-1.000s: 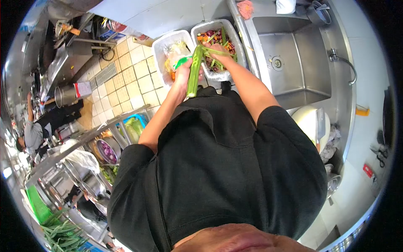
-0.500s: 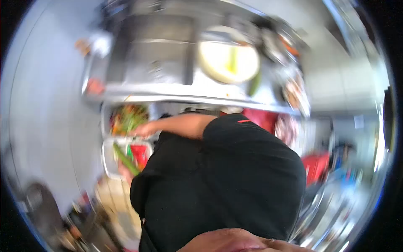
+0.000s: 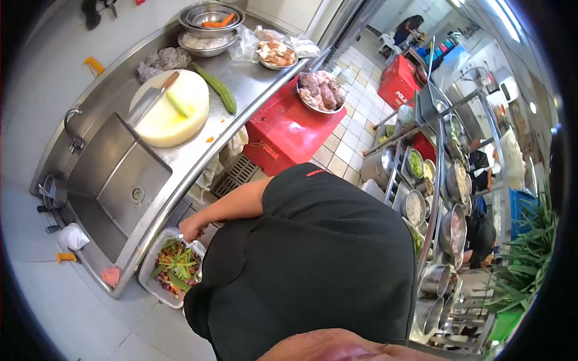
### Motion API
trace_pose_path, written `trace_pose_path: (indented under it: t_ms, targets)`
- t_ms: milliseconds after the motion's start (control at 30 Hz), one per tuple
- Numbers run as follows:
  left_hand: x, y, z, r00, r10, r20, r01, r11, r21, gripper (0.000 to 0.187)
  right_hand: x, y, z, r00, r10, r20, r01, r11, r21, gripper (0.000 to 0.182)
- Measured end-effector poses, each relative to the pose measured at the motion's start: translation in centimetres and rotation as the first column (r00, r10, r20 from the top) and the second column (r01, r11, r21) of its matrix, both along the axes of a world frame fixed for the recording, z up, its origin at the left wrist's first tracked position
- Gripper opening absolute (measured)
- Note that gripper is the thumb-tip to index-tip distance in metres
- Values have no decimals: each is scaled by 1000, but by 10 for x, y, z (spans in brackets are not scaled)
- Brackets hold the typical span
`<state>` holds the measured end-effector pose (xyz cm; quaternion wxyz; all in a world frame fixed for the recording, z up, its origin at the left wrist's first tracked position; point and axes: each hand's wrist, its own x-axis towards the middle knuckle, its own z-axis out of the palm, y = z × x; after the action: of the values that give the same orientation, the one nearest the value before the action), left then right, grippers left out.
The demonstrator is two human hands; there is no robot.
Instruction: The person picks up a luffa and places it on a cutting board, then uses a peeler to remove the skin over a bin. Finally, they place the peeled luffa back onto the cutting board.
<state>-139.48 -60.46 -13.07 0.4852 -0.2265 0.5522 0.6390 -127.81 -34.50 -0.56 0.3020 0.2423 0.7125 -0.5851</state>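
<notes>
My right hand [image 3: 191, 228] reaches across to the left, fingers closed on a small pale-tipped tool that looks like a peeler [image 3: 181, 236]. It is over the near corner of a white plastic bin [image 3: 149, 263]. Green peelings [image 3: 176, 262] lie in that bin with other vegetable scraps in red and orange. My left hand is hidden behind my black shirt. On the steel counter, a round cutting board [image 3: 165, 133] carries a knife [image 3: 146, 102] and a pale green peeled length of vegetable [image 3: 179, 103]. Beside the board rests a long green cucumber-like vegetable [image 3: 217, 88].
Left of the board is a steel sink [image 3: 137, 194]. A red cool box [image 3: 283, 135] stands by the counter, bearing a bowl of meat [image 3: 321, 91]. Stacked steel bowls [image 3: 212, 17] sit at the counter's back. Shelves of bowls [image 3: 415, 207] line the right; people are beyond.
The view has turned and sharpened. My left hand, earlier around a long green vegetable over a second bin, has gone behind my body. My right hand stays by the scrap bin.
</notes>
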Motion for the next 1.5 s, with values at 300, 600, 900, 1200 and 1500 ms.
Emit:
trace_pose_path:
  t_ms: [300,600,900,1200,1500]
  targets:
    - [-17,34,29,998,-29,-52,32,998,61,37,-13,-6,4,996,-49,-75,43,996,-72,16]
    - [-14,-3,35,939,342,-28,-325,913,245,39,-61,-18,5,870,385,-310,-337,921,197,51]
    - [-2,44,80,715,690,-108,-678,723,129,41,-95,-33,28,701,613,-365,-401,762,509,59]
    - [2,33,71,585,809,-51,-797,585,147,48,-86,-39,40,558,694,-455,-522,720,457,41]
    - [5,20,61,527,848,50,-836,507,210,49,-80,-49,28,546,729,-414,-579,685,442,43]
